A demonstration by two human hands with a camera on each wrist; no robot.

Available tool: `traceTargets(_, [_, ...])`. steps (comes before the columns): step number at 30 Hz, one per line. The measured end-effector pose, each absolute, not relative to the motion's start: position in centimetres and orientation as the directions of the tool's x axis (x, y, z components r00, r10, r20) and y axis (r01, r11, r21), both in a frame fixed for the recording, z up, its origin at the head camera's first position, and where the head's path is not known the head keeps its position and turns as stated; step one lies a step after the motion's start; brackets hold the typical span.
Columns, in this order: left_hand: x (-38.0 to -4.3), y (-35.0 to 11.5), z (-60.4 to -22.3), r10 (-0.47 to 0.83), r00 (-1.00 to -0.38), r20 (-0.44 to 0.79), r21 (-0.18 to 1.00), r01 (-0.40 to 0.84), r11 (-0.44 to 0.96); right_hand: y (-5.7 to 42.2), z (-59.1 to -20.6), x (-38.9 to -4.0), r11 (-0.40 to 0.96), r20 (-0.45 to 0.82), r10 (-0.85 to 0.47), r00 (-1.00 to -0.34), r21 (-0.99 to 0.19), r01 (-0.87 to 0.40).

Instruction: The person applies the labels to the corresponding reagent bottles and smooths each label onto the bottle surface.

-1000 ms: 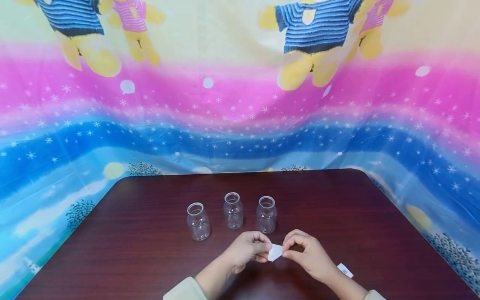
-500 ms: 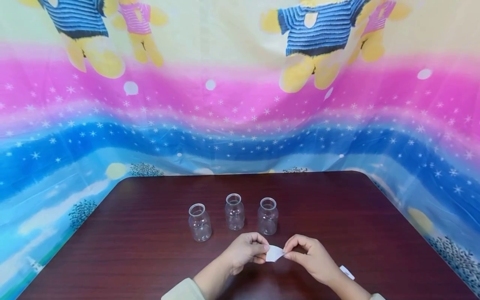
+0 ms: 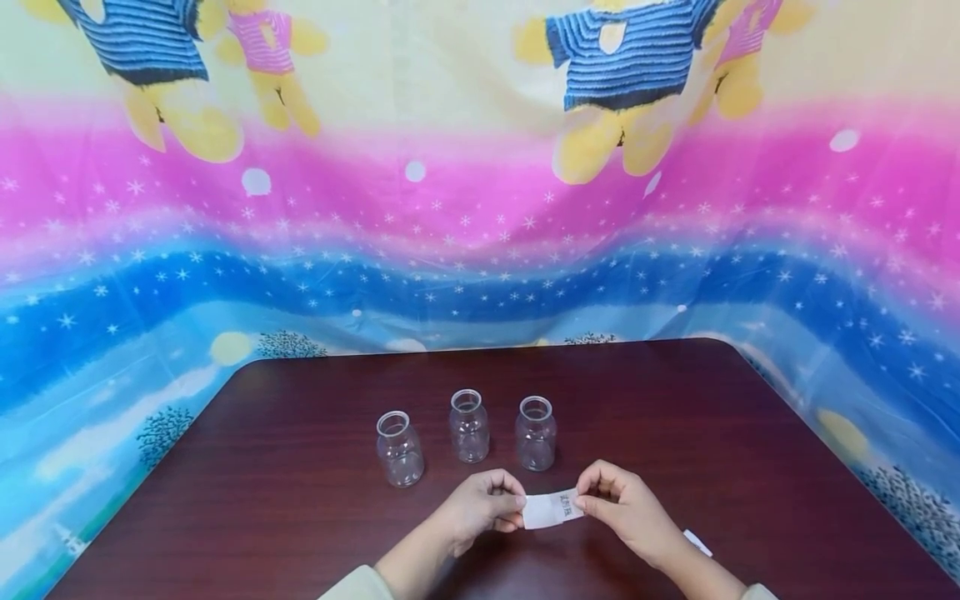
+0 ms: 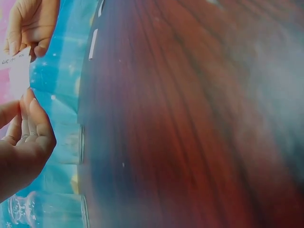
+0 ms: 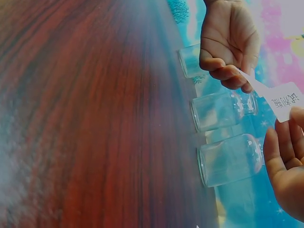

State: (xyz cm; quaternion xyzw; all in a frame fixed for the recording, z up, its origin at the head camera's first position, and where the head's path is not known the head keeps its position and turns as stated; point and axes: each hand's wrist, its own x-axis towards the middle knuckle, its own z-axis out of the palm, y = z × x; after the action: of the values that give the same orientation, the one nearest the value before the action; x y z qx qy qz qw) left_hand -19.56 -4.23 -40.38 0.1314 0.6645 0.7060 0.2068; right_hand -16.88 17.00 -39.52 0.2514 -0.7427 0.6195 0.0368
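Observation:
A white paper label (image 3: 543,511) stretches between both hands above the near part of the table. My left hand (image 3: 480,508) pinches its left end between thumb and fingers. With thumb and forefinger, my right hand (image 3: 626,508) pinches the other end, beside dark handwritten characters. In the right wrist view the label (image 5: 286,100) narrows to a bent white strip towards the left hand (image 5: 230,42). Just beyond the hands stand three clear glass jars: a left one (image 3: 401,458), a middle one (image 3: 470,437) and a right one (image 3: 536,442), all upright and without lids.
Another small white label (image 3: 697,542) lies on the dark red wooden table (image 3: 300,500), partly behind the right forearm. A colourful printed curtain (image 3: 465,208) hangs along the table's far edge and both sides.
My hands have drawn apart, the right one slightly rightwards and the left one slightly leftwards. More of the white label shows between them, and its handwriting has come into view. The jars stay put.

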Motion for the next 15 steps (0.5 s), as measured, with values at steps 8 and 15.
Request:
traceTargets(8, [-19.77, -4.38, -40.78, 0.471, -0.876, -0.104, 0.992, -0.124, -0.013, 17.07, -39.84, -17.07, 0.012, 0.354, -0.352, -0.866, -0.924, -0.382])
traceTargets(15, [-19.86, -4.45, -41.00, 0.473, -0.875, -0.109, 0.991, -0.131, -0.014, 17.10, -39.77, -17.10, -0.021, 0.336, -0.357, -0.871, -0.936, -0.352])
